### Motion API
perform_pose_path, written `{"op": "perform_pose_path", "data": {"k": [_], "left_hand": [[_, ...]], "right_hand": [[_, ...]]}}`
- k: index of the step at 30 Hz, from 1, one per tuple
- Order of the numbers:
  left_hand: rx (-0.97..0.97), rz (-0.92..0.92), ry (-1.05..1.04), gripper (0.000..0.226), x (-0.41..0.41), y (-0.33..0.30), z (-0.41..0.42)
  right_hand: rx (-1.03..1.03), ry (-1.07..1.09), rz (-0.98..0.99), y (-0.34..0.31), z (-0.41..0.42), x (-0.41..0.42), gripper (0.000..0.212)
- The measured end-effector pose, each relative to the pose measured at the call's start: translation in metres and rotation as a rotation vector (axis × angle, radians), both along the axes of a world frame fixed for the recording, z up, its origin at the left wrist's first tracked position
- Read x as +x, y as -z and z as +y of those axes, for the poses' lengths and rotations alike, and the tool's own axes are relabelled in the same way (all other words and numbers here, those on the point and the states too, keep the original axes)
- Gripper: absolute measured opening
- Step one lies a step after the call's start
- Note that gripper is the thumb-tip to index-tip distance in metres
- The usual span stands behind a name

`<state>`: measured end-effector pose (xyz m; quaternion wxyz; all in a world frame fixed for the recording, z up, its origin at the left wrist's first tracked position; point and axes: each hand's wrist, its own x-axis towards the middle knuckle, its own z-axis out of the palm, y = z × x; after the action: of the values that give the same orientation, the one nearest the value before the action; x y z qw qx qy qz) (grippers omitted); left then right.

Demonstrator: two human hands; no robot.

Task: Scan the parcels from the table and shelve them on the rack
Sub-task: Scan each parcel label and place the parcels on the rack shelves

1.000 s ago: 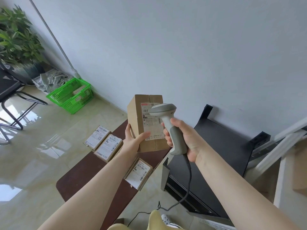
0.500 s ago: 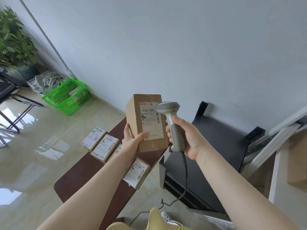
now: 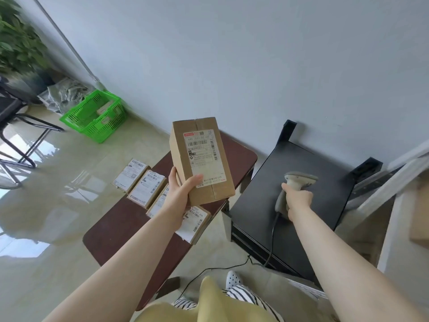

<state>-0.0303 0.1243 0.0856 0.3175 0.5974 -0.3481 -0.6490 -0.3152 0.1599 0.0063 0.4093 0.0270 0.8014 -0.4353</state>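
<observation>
Over the black stand (image 3: 301,205) beside the bench (image 3: 130,228), the right hand (image 3: 298,199) is lowering the clenched barcode scanner (image 3: 294,184) away from the cardboard parcel (image 3: 200,159), which the left hand (image 3: 178,196) is gripping upright, apparently scanned and ready for the rack.

You are holding up a tall brown cardboard parcel (image 3: 201,161), taped along its seam, with its white shipping label (image 3: 203,157) and barcode facing you; it stands nearly upright, leaning slightly left, above the dark brown counter (image 3: 120,231). Four flat labelled parcels lie face up in a row on that counter: one (image 3: 130,175) at the far left, the next (image 3: 147,189) touching it, a third (image 3: 158,203) partly hidden, and a fourth (image 3: 194,224) overhanging the counter's right edge. The grey corded scanner (image 3: 294,187) sits over the black rack's top (image 3: 260,201).
</observation>
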Motion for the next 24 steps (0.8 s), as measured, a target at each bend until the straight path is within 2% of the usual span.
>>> {"op": "perform_pose_path", "data": {"k": [5,9,13,16,18,20,21,24], "left_hand": [[0.004,-0.034,0.004,0.097,-0.003,0.001,0.003],[0.032,-0.053,0.020,0.101,-0.011,-0.001,0.004],[0.039,-0.015,0.046,0.098,-0.018,-0.001,0.007],[0.015,0.016,0.056,0.099,-0.021,-0.001,0.010],[-0.012,0.041,0.056,0.103,-0.020,-0.005,0.013],[-0.049,0.065,0.054,0.108,-0.020,-0.010,0.017],[-0.068,0.076,0.058,0.110,-0.020,-0.012,0.020],[-0.145,0.111,0.084,0.111,-0.018,-0.020,0.032]], "right_hand": [[0.045,-0.061,0.061,0.024,-0.003,-0.001,0.066],[0.059,-0.125,0.123,0.034,0.000,-0.002,0.057],[0.091,-0.169,0.160,0.036,0.002,-0.003,0.060],[0.131,-0.139,0.269,0.026,0.003,-0.001,0.067],[0.038,-0.062,0.251,0.009,0.001,0.008,0.060],[-0.207,-0.092,0.088,-0.018,-0.003,0.027,0.053],[-0.315,-0.186,0.013,-0.035,-0.004,0.039,0.058],[-0.475,-0.576,-0.080,-0.075,0.009,0.070,0.093]]}}
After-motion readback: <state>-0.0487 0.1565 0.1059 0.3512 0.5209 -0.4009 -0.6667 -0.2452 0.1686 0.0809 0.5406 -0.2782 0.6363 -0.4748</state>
